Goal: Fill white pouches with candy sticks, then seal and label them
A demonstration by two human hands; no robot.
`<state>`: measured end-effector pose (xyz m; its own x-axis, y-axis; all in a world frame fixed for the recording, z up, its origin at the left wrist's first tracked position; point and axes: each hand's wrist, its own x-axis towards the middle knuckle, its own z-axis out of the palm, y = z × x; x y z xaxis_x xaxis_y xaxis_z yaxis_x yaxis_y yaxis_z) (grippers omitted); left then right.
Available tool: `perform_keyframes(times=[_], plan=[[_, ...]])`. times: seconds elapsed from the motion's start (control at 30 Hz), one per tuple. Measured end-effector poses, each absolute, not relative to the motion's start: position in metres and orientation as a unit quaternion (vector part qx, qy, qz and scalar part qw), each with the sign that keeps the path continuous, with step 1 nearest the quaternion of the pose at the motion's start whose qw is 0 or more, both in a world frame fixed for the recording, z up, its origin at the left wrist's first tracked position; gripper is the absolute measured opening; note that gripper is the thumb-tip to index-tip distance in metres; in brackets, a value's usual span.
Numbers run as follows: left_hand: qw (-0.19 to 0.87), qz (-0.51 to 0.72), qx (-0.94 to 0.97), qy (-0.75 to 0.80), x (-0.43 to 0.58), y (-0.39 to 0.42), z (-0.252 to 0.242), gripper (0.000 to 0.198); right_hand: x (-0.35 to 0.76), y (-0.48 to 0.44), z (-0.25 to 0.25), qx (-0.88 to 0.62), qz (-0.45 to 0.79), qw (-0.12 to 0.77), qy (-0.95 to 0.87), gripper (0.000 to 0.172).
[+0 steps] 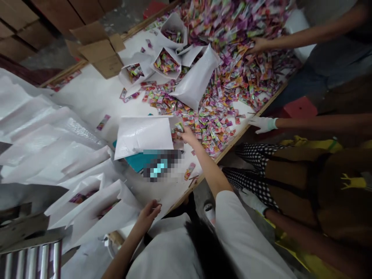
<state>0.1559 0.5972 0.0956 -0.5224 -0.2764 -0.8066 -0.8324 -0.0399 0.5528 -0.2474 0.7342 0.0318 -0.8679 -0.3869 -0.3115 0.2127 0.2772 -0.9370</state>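
My right hand [186,136] reaches across the table to the mouth of a white padded mailer bag [142,135], its fingers closed on a small green-and-orange wrapped packet [179,127]. The bag lies on its side on a teal scale [138,161], whose display is blurred out. My left hand [150,214] rests near the table's front edge, fingers loosely apart and holding nothing I can see. Beside it stand open white mailer bags [116,205] with colourful packets inside. A large heap of packets [212,97] spreads beyond my right hand.
More filled white bags [166,64] stand at the heap's edge, near an open cardboard box [100,54]. Another person's hand [258,45] touches the heap. A white-gloved hand [264,124] is at the wooden table edge [229,149]. Metal rollers [31,261] lie at lower left.
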Motion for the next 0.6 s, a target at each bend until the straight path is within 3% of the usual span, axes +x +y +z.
perform_keyframes(times=[0.17, 0.37, 0.6], plan=[[0.22, 0.588, -0.427, 0.651, 0.162, 0.602, 0.094, 0.074, -0.246, 0.737, 0.034, -0.025, -0.609, 0.229, 0.759, 0.03], [0.254, 0.585, -0.421, 0.645, 0.154, 0.599, 0.097, 0.072, -0.24, 0.737, 0.039, -0.047, -0.487, 0.196, 0.85, 0.038], [0.258, 0.592, -0.423, 0.635, 0.155, 0.593, 0.099, 0.073, -0.237, 0.735, 0.055, -0.102, -0.464, 0.172, 0.863, 0.032]])
